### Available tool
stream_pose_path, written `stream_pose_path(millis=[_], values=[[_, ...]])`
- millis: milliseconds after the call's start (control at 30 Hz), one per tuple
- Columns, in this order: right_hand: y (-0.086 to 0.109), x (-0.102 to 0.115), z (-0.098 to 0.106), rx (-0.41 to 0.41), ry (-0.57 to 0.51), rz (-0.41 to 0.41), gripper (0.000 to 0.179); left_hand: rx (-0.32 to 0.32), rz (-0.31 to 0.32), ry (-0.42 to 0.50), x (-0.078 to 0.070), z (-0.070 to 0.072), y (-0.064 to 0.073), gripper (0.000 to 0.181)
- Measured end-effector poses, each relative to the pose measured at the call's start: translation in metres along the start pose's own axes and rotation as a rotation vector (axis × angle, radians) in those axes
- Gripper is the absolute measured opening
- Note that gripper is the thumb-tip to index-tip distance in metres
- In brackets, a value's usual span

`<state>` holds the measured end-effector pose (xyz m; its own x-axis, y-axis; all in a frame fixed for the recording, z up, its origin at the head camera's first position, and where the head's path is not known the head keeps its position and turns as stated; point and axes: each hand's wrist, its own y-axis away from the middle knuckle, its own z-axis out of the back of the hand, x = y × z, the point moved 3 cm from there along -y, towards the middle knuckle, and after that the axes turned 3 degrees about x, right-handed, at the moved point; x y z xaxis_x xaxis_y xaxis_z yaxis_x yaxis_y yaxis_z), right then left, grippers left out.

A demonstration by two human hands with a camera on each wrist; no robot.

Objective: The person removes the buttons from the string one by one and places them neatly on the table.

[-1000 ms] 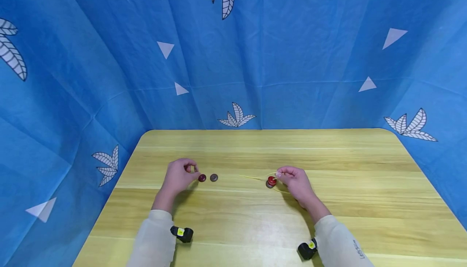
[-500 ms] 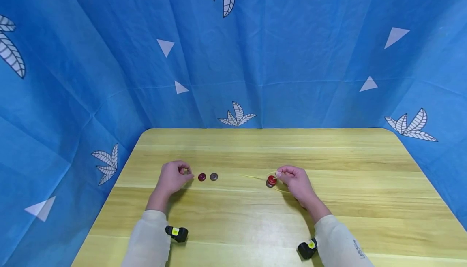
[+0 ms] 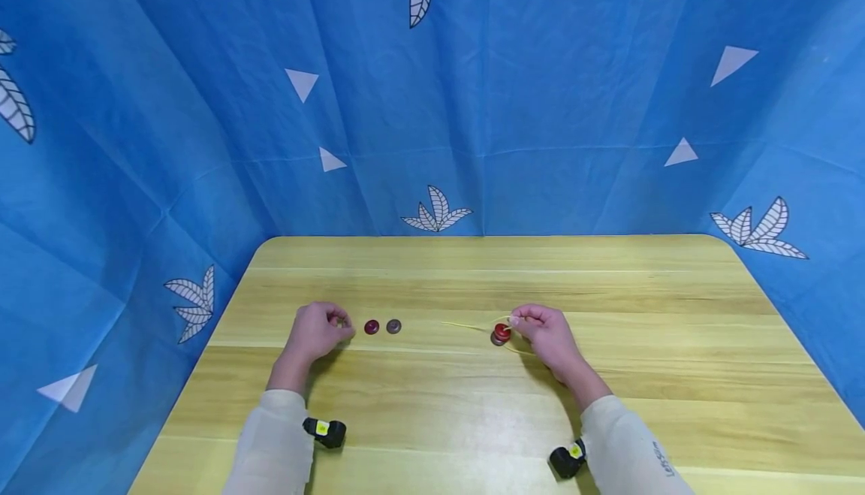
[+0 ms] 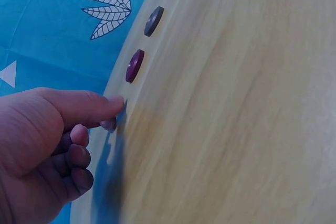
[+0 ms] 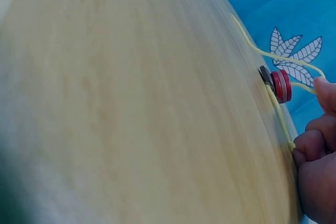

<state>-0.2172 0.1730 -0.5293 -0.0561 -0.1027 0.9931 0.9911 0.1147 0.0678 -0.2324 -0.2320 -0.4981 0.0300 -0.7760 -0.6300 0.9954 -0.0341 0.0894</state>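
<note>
table (image 3: pixel 432 405): smooth surface with lengthwise wood grain in pale yellow-brown, rounded far corners. right hand (image 3: pixel 546 337): over the far half of the table, closer to the right edge than the left hand; thumb and forefinger pinch a yellow string (image 5: pixel 278 56), remaining fingers folded in. the string is thin and pliable, raised in a loose arc at the fingertips. its free end points toward the left edge; a further strand runs to the folded fingers, and whether these grip it cannot be told.

red button (image 3: pixel 502 331): about midway between the left and right edges, nearer the far edge, just beside the right fingertips. round, glossy, thick-sided, with a duller band between two red rims in the right wrist view. it sits against a dark brown button (image 3: pixel 496 339), flat and round, which is partly covered. string emerges from the red face toward the pinch.

left hand (image 3: pixel 320 328): nearer the left edge, fingers loosely curled, thumb extended beside the forefinger; contact between their tips cannot be told. near it, apart from the fingers, lies a purple button (image 3: pixel 372 327), round and shiny with a dished centre. next toward the right edge, a grey-brown button (image 3: pixel 394 326) of like shape, duller finish.

beyond the far edge: blue cloth (image 3: pixel 541 89), softly creased, printed with white leaves and triangles.
</note>
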Motion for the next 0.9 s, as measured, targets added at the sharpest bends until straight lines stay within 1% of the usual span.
stream_pose_path(millis=[233, 467, 600, 800, 900], values=[[-0.0001, -0.0006, -0.0006, 0.001, -0.008, 0.004, 0.012, 0.018, 0.024, 0.016, 0.0055, -0.0031, 0.0021, 0.020], [-0.0002, -0.0009, 0.0006, -0.009, -0.009, -0.008, 0.012, 0.001, 0.014, 0.010, 0.0079, -0.0034, 0.0028, 0.021], [-0.0001, -0.0008, 0.0010, -0.008, -0.005, -0.004, 0.014, -0.002, 0.012, 0.007, 0.0091, -0.0044, 0.0038, 0.025], [0.0001, -0.0013, 0.0012, -0.010, -0.012, -0.008, 0.013, -0.011, 0.015, 0.007, 0.0076, -0.0044, 0.0057, 0.029], [0.0001, -0.0013, 0.0014, -0.012, -0.014, -0.007, 0.013, -0.005, 0.023, 0.010, 0.0075, -0.0042, 0.0065, 0.032]])
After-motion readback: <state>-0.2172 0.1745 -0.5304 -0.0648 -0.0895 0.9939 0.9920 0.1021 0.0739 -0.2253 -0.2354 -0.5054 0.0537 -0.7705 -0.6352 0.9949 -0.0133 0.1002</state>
